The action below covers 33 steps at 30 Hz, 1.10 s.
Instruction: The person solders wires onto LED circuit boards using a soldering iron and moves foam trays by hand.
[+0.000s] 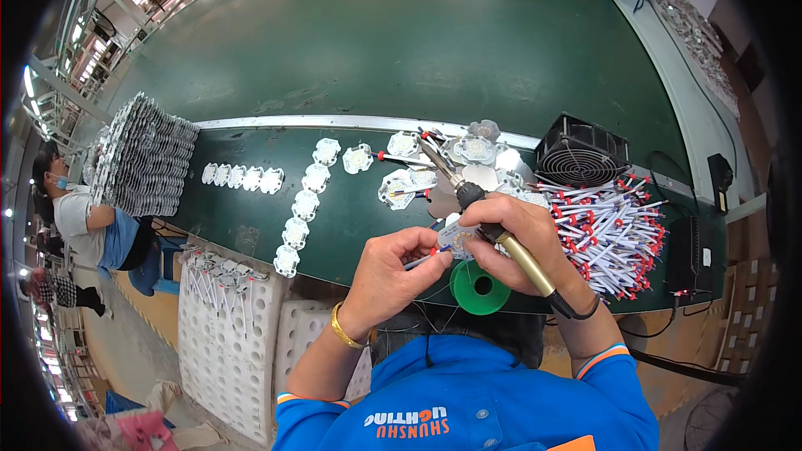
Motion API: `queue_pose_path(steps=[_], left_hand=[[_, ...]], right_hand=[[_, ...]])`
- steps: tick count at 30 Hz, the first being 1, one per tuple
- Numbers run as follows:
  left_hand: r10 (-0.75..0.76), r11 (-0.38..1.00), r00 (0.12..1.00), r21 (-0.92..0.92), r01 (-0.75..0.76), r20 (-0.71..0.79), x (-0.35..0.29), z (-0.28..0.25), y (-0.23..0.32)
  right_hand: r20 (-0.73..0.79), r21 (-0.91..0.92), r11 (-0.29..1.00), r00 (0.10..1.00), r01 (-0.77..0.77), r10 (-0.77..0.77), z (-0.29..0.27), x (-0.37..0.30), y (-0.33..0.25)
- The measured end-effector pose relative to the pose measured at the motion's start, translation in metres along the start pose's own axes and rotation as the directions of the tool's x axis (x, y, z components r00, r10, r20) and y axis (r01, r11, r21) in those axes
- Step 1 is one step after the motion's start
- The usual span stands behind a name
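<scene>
My left hand (388,271) pinches a white wire (416,262) with a red collar and blue end, at the edge of a round white LED module (455,238). My right hand (522,238) is closed around a soldering iron (526,263) with a gold-coloured handle and black grip. Its metal tip points away from me, toward several LED modules (404,189) with wires on them. The right fingers are also close to the module; whether they grip it is unclear. A green solder spool (458,288) stands just below the hands.
Right of the hands lie a heap of white wires (610,238) and a black fan (581,150). LED modules (306,205) form rows at left, beside a tall stack of plates (146,154). A perforated white tray (225,351) stands below. A co-worker (79,217) sits far left.
</scene>
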<state>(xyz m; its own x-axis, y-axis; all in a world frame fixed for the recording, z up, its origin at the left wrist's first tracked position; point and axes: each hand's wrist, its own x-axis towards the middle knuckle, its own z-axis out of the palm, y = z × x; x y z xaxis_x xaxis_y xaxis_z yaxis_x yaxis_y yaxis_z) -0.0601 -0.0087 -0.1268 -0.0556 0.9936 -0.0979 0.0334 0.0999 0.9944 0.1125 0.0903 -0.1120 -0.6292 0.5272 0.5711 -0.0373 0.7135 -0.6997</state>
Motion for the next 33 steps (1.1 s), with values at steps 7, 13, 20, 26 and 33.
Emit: queue_pose_path(steps=[7,13,20,26,33], left_hand=[[0.08,0.973,0.996,0.222,-0.069,-0.043,-0.001,0.0,-0.001],[-0.06,0.986,0.996,-0.162,0.049,-0.068,-0.001,0.01,0.002],[0.028,0.981,0.959,-0.176,-0.081,-0.283,-0.006,0.015,0.007],[0.007,0.957,0.95,-0.273,-0.097,-0.313,-0.006,0.022,0.017],[0.075,0.958,0.941,-0.238,-0.16,-0.331,-0.009,0.028,0.019]], right_hand=[[-0.012,0.01,1.0,1.0,0.015,-0.014,-0.001,-0.002,0.003],[-0.067,0.088,0.996,0.998,0.02,-0.014,-0.005,-0.004,0.0],[-0.271,-0.05,0.998,0.962,0.032,-0.044,-0.018,-0.021,-0.005],[-0.369,0.167,0.971,0.924,0.174,-0.102,-0.024,-0.051,-0.016],[-0.299,0.052,0.943,0.906,0.328,-0.299,-0.028,-0.07,-0.03]])
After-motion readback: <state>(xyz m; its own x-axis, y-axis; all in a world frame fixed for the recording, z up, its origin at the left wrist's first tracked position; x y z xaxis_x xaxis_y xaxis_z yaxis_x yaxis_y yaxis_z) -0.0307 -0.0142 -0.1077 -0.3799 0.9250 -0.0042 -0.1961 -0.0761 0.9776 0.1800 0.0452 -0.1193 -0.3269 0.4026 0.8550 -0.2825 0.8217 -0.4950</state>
